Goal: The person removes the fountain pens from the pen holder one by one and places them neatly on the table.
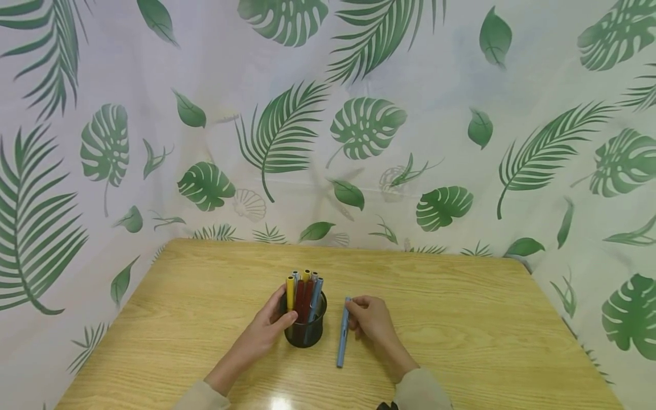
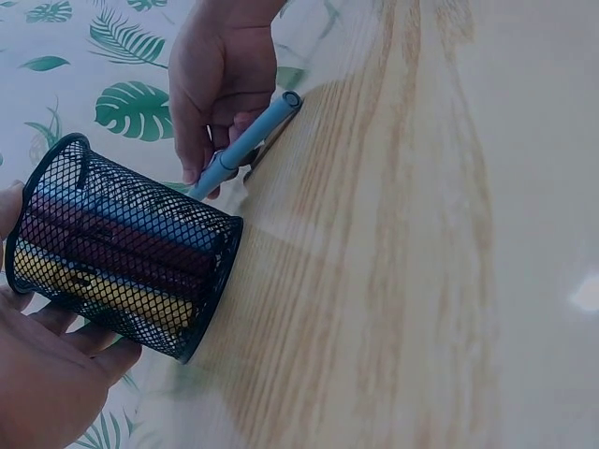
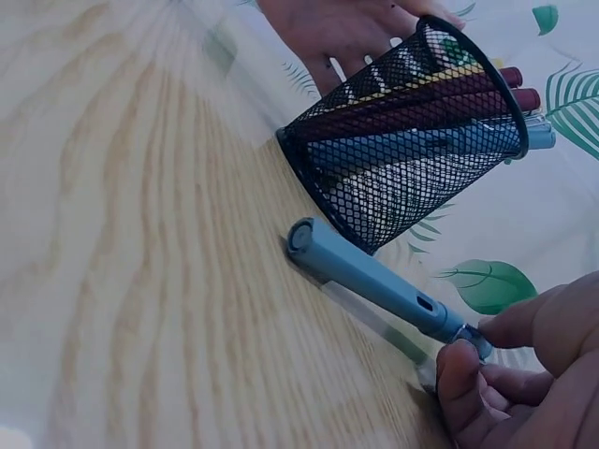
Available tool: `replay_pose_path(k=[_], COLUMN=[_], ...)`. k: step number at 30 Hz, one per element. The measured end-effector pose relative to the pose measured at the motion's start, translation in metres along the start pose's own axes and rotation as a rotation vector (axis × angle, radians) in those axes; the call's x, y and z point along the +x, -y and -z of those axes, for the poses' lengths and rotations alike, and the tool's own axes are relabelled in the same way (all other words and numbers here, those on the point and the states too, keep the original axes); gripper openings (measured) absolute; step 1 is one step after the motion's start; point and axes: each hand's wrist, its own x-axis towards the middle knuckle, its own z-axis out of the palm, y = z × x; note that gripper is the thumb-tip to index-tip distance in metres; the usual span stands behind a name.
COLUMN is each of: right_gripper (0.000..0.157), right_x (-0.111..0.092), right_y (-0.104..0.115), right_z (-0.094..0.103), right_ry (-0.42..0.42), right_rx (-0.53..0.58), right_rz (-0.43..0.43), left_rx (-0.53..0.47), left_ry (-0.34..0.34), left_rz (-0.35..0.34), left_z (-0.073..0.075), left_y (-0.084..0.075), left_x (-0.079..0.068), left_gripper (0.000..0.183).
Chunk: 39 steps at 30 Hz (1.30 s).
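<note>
My left hand (image 1: 262,330) grips the side of a black mesh pen holder (image 1: 304,337), thumb at the front of its rim. The holder stands upright on the table, with several yellow, dark red, blue and pale pens (image 1: 308,293) in it. To its right, my right hand (image 1: 376,322) pinches a blue pen (image 1: 341,344) by its far end between thumb and fingers. The pen's other end (image 3: 301,239) points toward me, low over the wood; whether it touches is unclear. In the left wrist view the left fingers (image 2: 89,341) wrap beneath the mesh.
The wooden table (image 1: 487,330) extends on both sides of the hands. Behind it hangs a white cloth (image 1: 441,159) printed with green leaves, meeting the table's back edge. Something small and black (image 1: 386,406) shows by the right sleeve (image 1: 422,390).
</note>
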Motion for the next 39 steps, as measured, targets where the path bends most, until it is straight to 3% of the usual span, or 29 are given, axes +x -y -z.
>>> replay_pose_path(k=[31,39], right_gripper=[0.026,0.025], right_x=[-0.005,-0.011], right_y=[-0.004,0.006], right_z=[0.0,0.001], right_ry=[-0.094,-0.134], right_rx=[-0.093,-0.068], right_rz=[0.038,0.081], left_rx=[-0.011,0.001], left_ry=[0.001,-0.009], left_rz=[0.012,-0.002], left_z=[-0.002,-0.002], left_y=[-0.002,-0.001], left_x=[-0.002,-0.002], left_gripper=[0.077,0.077])
